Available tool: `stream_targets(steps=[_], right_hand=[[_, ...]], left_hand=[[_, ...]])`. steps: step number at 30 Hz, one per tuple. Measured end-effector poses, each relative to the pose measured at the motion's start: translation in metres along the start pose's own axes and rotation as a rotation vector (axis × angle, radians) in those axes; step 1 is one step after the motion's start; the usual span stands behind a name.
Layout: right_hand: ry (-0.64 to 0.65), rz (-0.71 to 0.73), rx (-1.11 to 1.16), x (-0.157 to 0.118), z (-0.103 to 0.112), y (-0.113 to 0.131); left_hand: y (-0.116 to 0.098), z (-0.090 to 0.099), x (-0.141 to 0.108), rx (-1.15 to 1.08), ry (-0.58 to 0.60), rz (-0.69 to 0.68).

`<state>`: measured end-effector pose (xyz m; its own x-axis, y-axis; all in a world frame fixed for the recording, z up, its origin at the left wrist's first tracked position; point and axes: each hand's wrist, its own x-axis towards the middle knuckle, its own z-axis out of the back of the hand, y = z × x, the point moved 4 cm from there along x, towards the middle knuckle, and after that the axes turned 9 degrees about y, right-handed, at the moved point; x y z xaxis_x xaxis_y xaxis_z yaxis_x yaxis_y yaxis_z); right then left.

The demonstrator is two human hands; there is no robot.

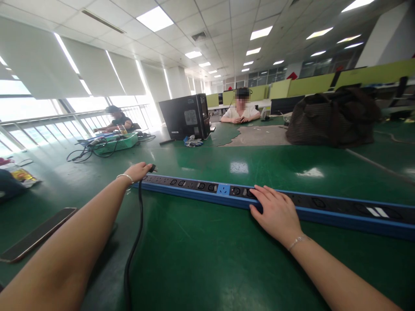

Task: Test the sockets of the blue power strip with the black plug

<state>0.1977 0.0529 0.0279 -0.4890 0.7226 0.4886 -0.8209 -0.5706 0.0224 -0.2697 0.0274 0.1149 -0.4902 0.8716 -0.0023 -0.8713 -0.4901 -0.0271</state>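
A long blue power strip (201, 196) with black sockets and one blue socket lies across the green table. At its left end, my left hand (138, 172) is closed on a black plug (153, 169), whose prongs point right just above the strip. From that hand a black cable (138, 242) runs down over the table toward me. My right hand (275, 211) rests on the strip right of the blue socket, fingers spread over the top and thumb at the near side.
A phone (35, 235) lies at the left. Farther back are a green basket (121, 143) with cables, a black computer case (184, 116), gloves (193, 141) and a large dark bag (330, 119). Two people sit beyond the table.
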Motion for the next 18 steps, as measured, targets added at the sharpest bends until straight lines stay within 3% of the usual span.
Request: stream_targets(steps=[7,13,18], right_hand=[[0.002,-0.005,0.015,0.0,-0.001,-0.001],[0.009,-0.018,0.03,0.001,-0.001,0.0],[0.004,-0.012,0.029,0.001,-0.002,-0.001]], left_hand=[[-0.053,0.007,-0.032,-0.043,0.102,-0.114],[-0.113,-0.021,-0.055,-0.014,0.126,-0.222],[-0.137,-0.037,-0.06,0.037,0.138,-0.204]])
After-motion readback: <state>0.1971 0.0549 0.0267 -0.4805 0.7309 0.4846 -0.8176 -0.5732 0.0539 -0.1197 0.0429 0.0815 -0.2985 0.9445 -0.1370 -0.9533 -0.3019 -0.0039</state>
